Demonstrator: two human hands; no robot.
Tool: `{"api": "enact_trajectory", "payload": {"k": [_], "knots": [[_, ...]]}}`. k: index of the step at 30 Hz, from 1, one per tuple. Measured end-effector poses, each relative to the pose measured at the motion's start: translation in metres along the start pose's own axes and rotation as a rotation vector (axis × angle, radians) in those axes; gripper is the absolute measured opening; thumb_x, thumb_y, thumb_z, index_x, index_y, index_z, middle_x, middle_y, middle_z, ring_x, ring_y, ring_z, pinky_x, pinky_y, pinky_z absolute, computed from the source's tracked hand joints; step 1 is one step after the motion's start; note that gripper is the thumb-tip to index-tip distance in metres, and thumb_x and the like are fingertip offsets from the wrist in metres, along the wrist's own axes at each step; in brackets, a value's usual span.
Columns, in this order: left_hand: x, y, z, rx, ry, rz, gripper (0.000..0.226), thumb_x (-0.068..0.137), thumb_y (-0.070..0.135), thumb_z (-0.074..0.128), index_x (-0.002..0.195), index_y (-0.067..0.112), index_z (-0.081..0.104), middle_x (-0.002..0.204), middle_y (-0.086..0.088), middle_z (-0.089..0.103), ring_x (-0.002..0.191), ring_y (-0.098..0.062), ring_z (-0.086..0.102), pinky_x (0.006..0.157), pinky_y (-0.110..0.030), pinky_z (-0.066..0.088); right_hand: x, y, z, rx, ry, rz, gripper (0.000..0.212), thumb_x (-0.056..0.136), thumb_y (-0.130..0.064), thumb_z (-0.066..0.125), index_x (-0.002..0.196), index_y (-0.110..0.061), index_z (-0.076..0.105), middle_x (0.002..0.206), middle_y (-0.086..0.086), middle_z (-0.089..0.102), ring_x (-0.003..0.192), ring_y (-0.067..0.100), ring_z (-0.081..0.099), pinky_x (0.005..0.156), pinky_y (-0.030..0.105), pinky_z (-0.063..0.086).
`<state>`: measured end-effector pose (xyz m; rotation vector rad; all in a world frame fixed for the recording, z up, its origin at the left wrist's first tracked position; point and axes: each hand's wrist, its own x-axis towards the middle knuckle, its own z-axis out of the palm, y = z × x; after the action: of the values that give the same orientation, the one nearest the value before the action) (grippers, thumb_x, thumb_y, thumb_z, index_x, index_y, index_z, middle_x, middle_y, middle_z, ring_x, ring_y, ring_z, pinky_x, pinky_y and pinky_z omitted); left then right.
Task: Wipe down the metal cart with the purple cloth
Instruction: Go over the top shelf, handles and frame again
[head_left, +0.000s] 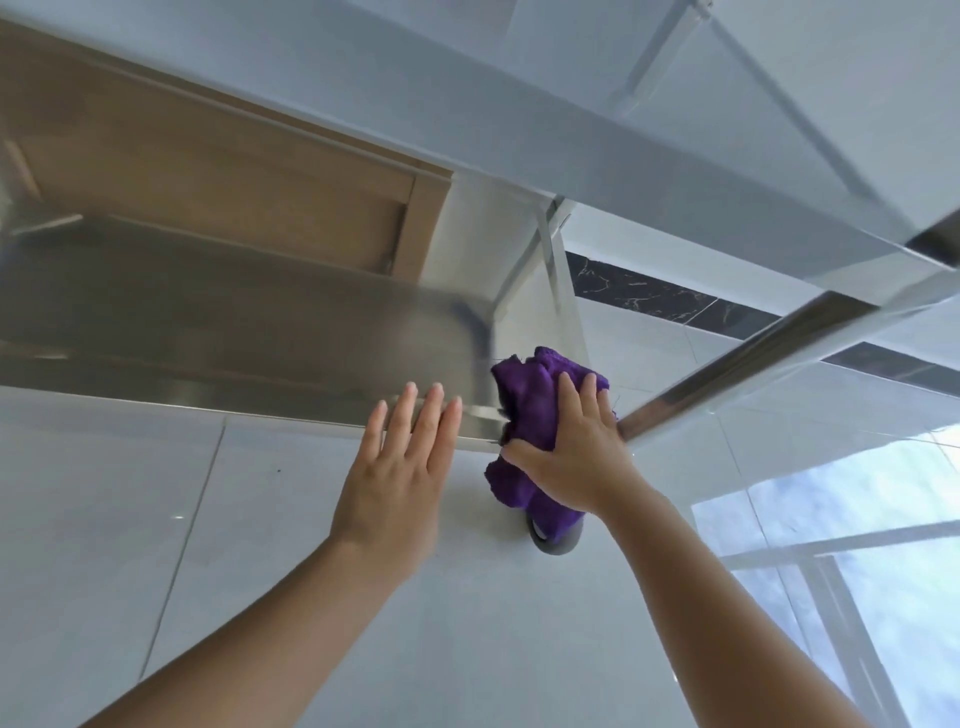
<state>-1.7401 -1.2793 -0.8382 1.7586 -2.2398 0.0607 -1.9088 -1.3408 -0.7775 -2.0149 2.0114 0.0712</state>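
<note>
Nearest the camera, two bare forearms rise from the bottom edge toward the middle of the frame. The left hand (400, 467) lies flat, fingers straight and close together, with its fingertips resting on the front lip of the lower shelf (234, 332); it holds nothing and seems to be steadying the metal cart (727, 171). Just to its right, the right hand (576, 447) presses the purple cloth (524, 395) against the shelf's right corner, where the shelf meets an upright post. Its fingers spread over the bunched fabric and its thumb hooks round the cloth's left edge.

The step in hand looks like wiping that corner and the leg beneath it. Part of the cloth hangs below the hand and hides most of a dark caster wheel (553, 545) on the pale tiled floor (156, 519).

The next move probably calls for keeping firm pressure on the cloth while drawing it along the lip or up the slanting rail (753, 358) at centre right, with the left hand staying braced so the cart does not roll.

The cloth is deep violet, nappy and crumpled into a thick wad. The shelf beyond is brushed steel, blurred and reflective. Farther up, the cart's top tier fills the upper right of the frame, and a wooden door (208, 171) sits at upper left.
</note>
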Motion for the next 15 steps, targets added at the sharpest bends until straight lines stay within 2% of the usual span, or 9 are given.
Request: {"api": "enact_trajectory", "payload": {"k": [2, 4, 7, 9, 12, 15], "knots": [[0.002, 0.002, -0.001, -0.015, -0.016, -0.031, 0.087, 0.054, 0.008, 0.063, 0.136, -0.003, 0.034, 0.138, -0.023, 0.046, 0.126, -0.043, 0.044, 0.106, -0.05, 0.021, 0.008, -0.003, -0.004, 0.184, -0.051, 0.092, 0.084, 0.082, -0.051, 0.046, 0.148, -0.011, 0.014, 0.158, 0.009, -0.002, 0.145, 0.024, -0.006, 0.116, 0.041, 0.007], [0.005, 0.006, -0.002, -0.051, -0.031, -0.083, 0.094, 0.047, 0.01, 0.072, 0.134, -0.005, 0.039, 0.136, -0.022, 0.048, 0.125, -0.042, 0.045, 0.105, -0.05, 0.022, 0.021, -0.007, -0.006, 0.33, -0.036, 0.165, 0.072, 0.08, -0.049, 0.039, 0.139, -0.007, 0.031, 0.155, 0.013, 0.009, 0.143, 0.027, 0.003, 0.115, 0.044, 0.011], [0.008, 0.012, -0.004, -0.115, -0.062, -0.143, 0.101, 0.041, 0.015, 0.077, 0.133, -0.006, 0.04, 0.135, -0.021, 0.049, 0.125, -0.041, 0.046, 0.105, -0.05, 0.022, 0.05, -0.008, -0.01, 0.43, 0.032, 0.311, 0.072, 0.082, -0.047, 0.037, 0.14, -0.007, 0.029, 0.149, 0.015, 0.024, 0.136, 0.034, 0.022, 0.111, 0.046, 0.022], [0.007, 0.012, -0.004, -0.137, -0.089, -0.146, 0.105, 0.04, 0.017, 0.079, 0.134, -0.005, 0.039, 0.136, -0.021, 0.048, 0.126, -0.041, 0.044, 0.106, -0.05, 0.021, 0.068, -0.005, -0.013, 0.511, 0.108, 0.366, 0.06, 0.086, -0.041, 0.04, 0.136, -0.008, 0.034, 0.137, 0.017, 0.038, 0.123, 0.037, 0.038, 0.101, 0.042, 0.033], [0.005, 0.008, 0.0, -0.135, -0.081, -0.125, 0.108, 0.04, 0.017, 0.077, 0.137, -0.003, 0.035, 0.14, -0.021, 0.045, 0.129, -0.039, 0.039, 0.109, -0.048, 0.014, 0.084, -0.007, -0.012, 0.455, 0.226, 0.338, 0.049, 0.087, -0.04, 0.043, 0.123, -0.007, 0.043, 0.118, 0.018, 0.051, 0.106, 0.035, 0.049, 0.084, 0.036, 0.035], [0.004, 0.007, 0.003, -0.142, -0.078, -0.118, 0.107, 0.041, 0.016, 0.073, 0.138, -0.003, 0.033, 0.141, -0.02, 0.044, 0.131, -0.037, 0.033, 0.11, -0.047, 0.011, 0.102, -0.011, -0.015, 0.394, 0.269, 0.325, 0.052, 0.085, -0.047, 0.046, 0.118, -0.007, 0.045, 0.113, 0.017, 0.055, 0.105, 0.036, 0.051, 0.08, 0.035, 0.033]]}}
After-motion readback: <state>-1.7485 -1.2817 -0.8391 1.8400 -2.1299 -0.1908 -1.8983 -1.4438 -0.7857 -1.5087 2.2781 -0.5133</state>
